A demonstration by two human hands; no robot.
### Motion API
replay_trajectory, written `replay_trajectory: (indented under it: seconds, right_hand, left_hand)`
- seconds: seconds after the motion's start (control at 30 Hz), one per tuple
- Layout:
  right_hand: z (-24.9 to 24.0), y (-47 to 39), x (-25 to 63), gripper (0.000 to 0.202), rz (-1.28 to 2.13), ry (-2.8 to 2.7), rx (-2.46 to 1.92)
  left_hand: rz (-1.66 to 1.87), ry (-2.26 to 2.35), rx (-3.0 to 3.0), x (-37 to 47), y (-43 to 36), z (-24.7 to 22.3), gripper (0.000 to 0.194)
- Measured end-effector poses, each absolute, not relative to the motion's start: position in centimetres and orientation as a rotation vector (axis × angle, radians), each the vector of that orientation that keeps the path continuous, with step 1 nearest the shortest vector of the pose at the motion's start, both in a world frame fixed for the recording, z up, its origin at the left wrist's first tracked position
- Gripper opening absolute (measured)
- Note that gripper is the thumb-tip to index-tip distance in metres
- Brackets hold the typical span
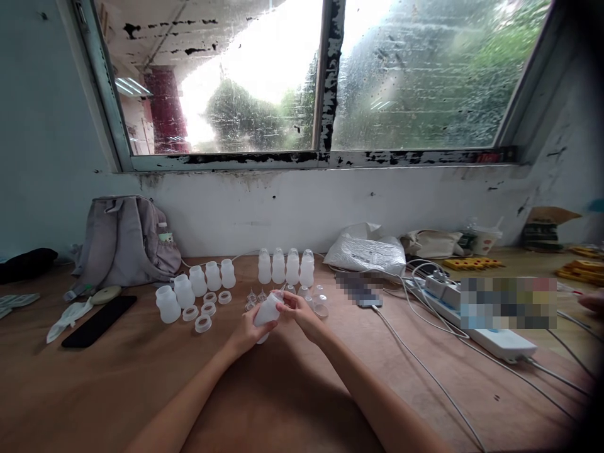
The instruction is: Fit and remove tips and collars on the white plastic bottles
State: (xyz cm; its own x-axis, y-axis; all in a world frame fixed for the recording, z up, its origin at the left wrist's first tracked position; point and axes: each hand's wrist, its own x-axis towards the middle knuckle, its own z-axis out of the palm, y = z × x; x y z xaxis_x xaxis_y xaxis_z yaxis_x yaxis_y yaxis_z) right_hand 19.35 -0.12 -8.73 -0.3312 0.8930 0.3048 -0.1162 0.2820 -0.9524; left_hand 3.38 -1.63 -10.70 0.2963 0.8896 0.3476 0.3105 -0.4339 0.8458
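A frosted white baby bottle (268, 312) is tilted above the table, with my left hand (246, 332) wrapped round its body. At the bottle's top, my right hand (298, 311) closes its fingertips on the neck end; the exact part under them is hidden. Several open bottles (168, 306) stand in a slanting row to the left, beside several white collar rings (203, 324). Clear teats (251, 294) sit just behind my left hand, partly covered. Behind both hands, several capped bottles (279, 268) stand in a row. Clear domed caps (320, 292) are right of my right hand.
A grey backpack (125, 242) leans on the wall at left, near a black phone (99, 321). At right lie a silvery padded bag (365, 250), a cabled phone (370, 297) and a white power strip (504, 345). Cables cross the table. Another person's hand (593, 303) shows at the right edge.
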Motion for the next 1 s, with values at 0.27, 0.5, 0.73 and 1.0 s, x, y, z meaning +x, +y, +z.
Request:
replay_trajectory:
  seconds: [0.27, 0.5, 0.73, 1.0]
  right_hand:
    - [-12.3, 2.7, 20.9, 0.018, 0.246, -1.667, -1.332]
    - [-12.9, 3.6, 21.7, 0.014, 0.237, -1.684, -1.412]
    - [-10.5, 3.3, 22.0, 0.035, 0.854, -1.187, -1.065]
    - [-10.0, 2.6, 21.8, 0.046, 1.031, -0.992, -0.907]
  left_hand:
    - [1.324, 1.359, 2.027, 1.7, 0.4, -12.0, 0.038]
    - [1.277, 1.323, 1.962, 1.1, 0.9, -12.3, 0.035]
    - [1.299, 1.321, 1.835, 1.3, 0.8, -12.2, 0.045]
    - [1.256, 1.312, 1.830, 1.4, 0.3, -11.6, 0.040]
